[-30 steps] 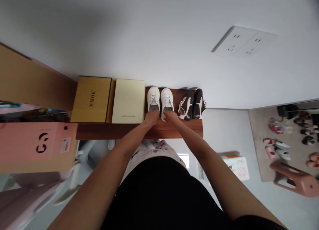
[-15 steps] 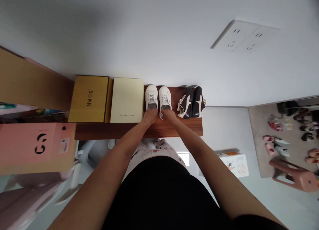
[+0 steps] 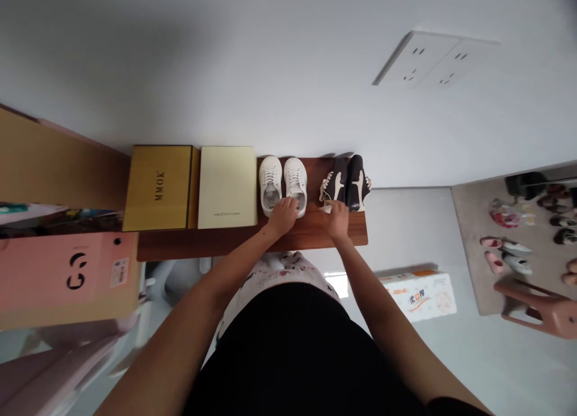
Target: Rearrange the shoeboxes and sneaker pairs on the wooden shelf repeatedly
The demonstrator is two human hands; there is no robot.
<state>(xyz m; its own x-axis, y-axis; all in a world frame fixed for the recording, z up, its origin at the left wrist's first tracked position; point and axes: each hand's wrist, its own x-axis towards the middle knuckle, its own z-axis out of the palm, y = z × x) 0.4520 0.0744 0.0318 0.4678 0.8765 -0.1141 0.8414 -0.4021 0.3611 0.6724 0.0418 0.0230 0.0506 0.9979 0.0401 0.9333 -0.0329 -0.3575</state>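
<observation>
Pale grey wall (image 3: 225, 91) fills the far part of the head view, with a wooden shelf (image 3: 311, 231) set against it. On the shelf, from left to right, are a gold box (image 3: 155, 193), a cream box (image 3: 228, 184), a white pair of shoes (image 3: 295, 178) and a dark pair of shoes (image 3: 356, 190). Both pairs have their toes at the far side; the dark ones show laces on their outer sides and look tipped.

The left hand (image 3: 283, 216) is at the near, heel end of the right white shoe, fingers bent over its edge. The right hand (image 3: 337, 219) is at the near end of the left dark shoe, fingers curled. At this distance, I cannot tell whether either hand grips or only touches.

Good handling here would mean light pressure at the heels, keeping the white shoes parallel, and steadying both dark shoes together, since their lean could let one roll.
</observation>
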